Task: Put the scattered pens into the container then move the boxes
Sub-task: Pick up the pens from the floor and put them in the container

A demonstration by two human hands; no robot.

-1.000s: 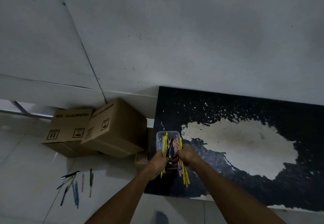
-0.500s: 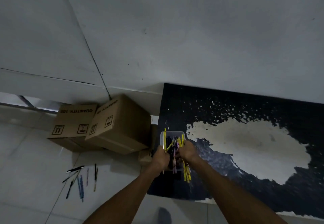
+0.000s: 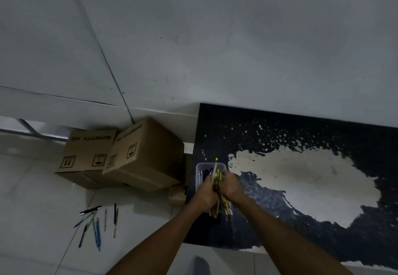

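Pens, thin plastic sticks, mostly yellow, one bundle (image 3: 217,179): left hand (image 3: 204,196) and right hand (image 3: 232,188) both curl tight round it, over a clear rectangular plastic container (image 3: 201,167) on a black speckled surface (image 3: 280,128) with a worn pale patch. About eight loose pens (image 3: 97,227) lie on glossy white floor tiles (image 3: 32,210). Two big brown cardboard boxes (image 3: 146,156) touch each other; one small cardboard box (image 3: 177,195) sits beside the surface.

Dim, bluish, grainy light throughout, with soft focus and wide-angle bending toward the edges.
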